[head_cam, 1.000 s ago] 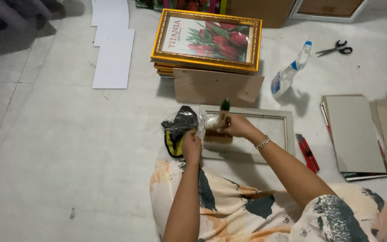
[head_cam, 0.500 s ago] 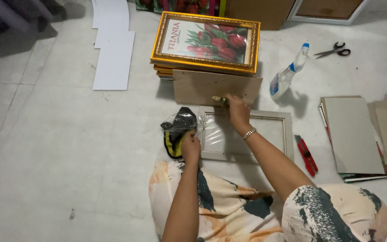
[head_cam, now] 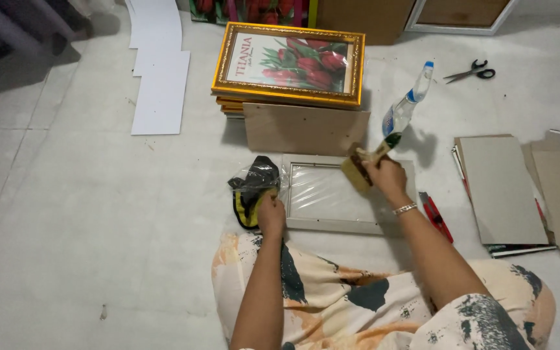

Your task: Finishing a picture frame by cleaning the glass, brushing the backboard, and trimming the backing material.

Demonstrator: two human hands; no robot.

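Observation:
A pale picture frame (head_cam: 332, 223) lies flat on the floor in front of my knees, with shiny clear film over its middle. My right hand (head_cam: 384, 178) grips a wide flat brush (head_cam: 360, 168) with a green handle, held over the frame's upper right part. My left hand (head_cam: 271, 210) presses down at the frame's left edge, resting on a black and yellow object (head_cam: 252, 194) wrapped in crumpled plastic.
A brown backing board (head_cam: 306, 129) leans against a stack of gold frames (head_cam: 290, 61) with a red tulip picture. A spray bottle (head_cam: 407, 104), scissors (head_cam: 469, 71), a red cutter (head_cam: 437, 217), grey boards (head_cam: 503, 188) at right, white sheets (head_cam: 160, 91) at left.
My right hand has swept the brush from the frame's left side, up past its top edge, to its upper right part. My left hand has stayed put.

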